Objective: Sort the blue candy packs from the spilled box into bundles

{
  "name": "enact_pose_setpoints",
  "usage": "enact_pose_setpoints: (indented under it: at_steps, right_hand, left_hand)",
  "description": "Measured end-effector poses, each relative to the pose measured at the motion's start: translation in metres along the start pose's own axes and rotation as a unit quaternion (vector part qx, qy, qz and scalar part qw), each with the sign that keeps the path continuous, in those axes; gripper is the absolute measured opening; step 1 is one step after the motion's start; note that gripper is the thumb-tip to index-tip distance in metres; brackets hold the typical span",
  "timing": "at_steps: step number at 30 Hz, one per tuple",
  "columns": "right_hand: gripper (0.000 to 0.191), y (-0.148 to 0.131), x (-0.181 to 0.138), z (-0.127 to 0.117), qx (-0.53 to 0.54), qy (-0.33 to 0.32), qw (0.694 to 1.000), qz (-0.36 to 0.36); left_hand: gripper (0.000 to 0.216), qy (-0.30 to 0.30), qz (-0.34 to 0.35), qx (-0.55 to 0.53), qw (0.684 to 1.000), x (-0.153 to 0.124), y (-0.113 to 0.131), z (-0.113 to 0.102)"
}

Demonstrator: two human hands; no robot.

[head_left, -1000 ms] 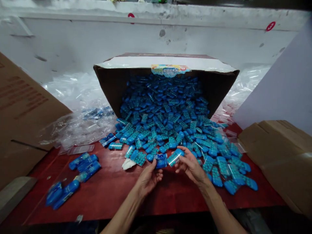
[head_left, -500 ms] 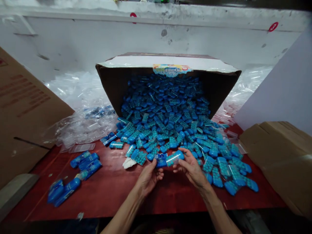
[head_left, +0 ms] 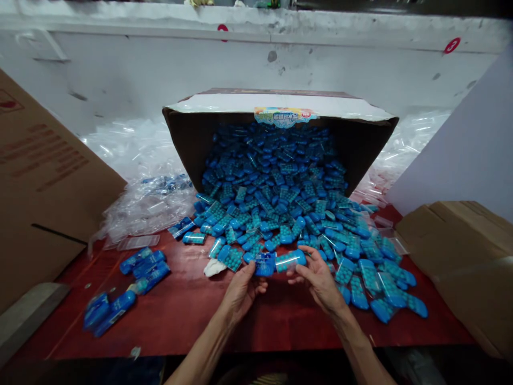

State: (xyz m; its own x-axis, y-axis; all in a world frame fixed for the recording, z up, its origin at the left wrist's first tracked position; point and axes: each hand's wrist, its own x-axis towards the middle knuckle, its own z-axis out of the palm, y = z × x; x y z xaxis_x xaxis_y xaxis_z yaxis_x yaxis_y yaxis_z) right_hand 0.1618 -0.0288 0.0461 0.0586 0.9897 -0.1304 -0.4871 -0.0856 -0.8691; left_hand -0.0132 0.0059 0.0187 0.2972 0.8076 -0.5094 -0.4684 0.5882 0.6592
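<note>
My right hand [head_left: 319,280] pinches the blue-capped end of a small clear candy box [head_left: 289,260] filled with teal balls. In my left hand [head_left: 241,291], a blue printed plastic sleeve [head_left: 264,264] is gripped between thumb and fingers. Sleeve and box lie end to end, held level above the red table [head_left: 200,321]. Whether the box's end sits inside the sleeve I cannot tell. Just beyond my hands spreads a heap of similar candy boxes [head_left: 276,192], spilling out of a carton [head_left: 176,139] tipped on its side.
Several blue-wrapped boxes [head_left: 152,275] lie to the left. Behind them is a pile of clear plastic packaging [head_left: 148,206]. A crumpled white scrap [head_left: 214,267] rests near my left hand. Cardboard boxes stand at the left [head_left: 52,176] and right [head_left: 460,262].
The whole view has shifted slightly. My hands keep the same grip on the sleeve and the candy box, and the box looks more level now.
</note>
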Motion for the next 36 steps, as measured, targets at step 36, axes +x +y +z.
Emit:
enact_pose_setpoints:
  at_steps: [36]
  right_hand:
    - [0.04,0.007,-0.021,0.002,-0.059,0.013,0.998,-0.021]
  left_hand:
    - [0.031,0.015,0.102,0.079,0.992,-0.008,-0.001,0.001]
